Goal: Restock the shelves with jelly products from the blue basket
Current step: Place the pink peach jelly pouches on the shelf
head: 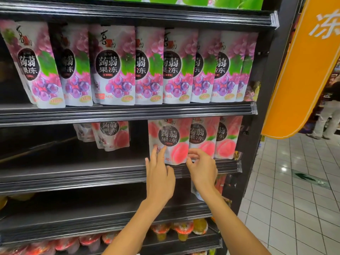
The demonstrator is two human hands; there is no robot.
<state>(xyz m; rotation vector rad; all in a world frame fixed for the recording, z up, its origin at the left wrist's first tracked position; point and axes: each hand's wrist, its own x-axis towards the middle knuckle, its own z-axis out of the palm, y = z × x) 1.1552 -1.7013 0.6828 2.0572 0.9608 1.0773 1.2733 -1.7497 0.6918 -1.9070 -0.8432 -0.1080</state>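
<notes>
Left hand [159, 174] touches, right hand [202, 170] pinches peach pouch [170, 138] (reads 蒟蒻果冻)

The left hand [159, 178] and right hand [202, 169] are covering the lower corners of the front peach pouch [170, 138] (its small print is blurring, unreadable) — green packs [237, 2] are running off the top edge.

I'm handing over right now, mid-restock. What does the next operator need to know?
Left hand: straight fingers touch the front peach pouch at its lower left.
Right hand: appears to pinch its lower right corner.
Things: that pouch stands at the front edge of the peach shelf, with two more to its right and a few further back on the left. The basket is out of view.
Done: the grape row above looks full.
Left: the peach shelf's left half is sparse; probably let go and fetch more.
</notes>
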